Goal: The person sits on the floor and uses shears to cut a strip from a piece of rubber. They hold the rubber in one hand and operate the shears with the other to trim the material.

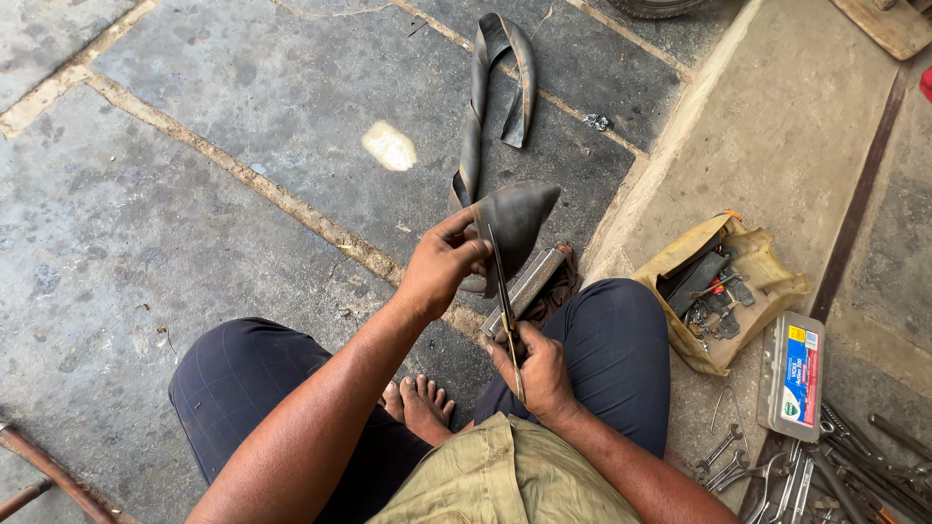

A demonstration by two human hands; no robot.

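Observation:
My left hand (445,262) pinches the near end of a black rubber inner tube (519,215), folded flat in front of me; the rest of the tube (485,97) trails away twisted over the stone floor. My right hand (539,369) grips the handles of a pair of scissors (503,291), whose blades point up against the rubber piece. I sit with my knees apart in dark trousers, a bare foot (422,403) showing between them.
A grey metal bar (529,286) lies under the rubber by my right knee. On the raised step to the right lie a dirty yellow bag of tools (723,291), a clear plastic box (791,374) and several wrenches (825,475). A rusty pipe (44,471) crosses the lower left.

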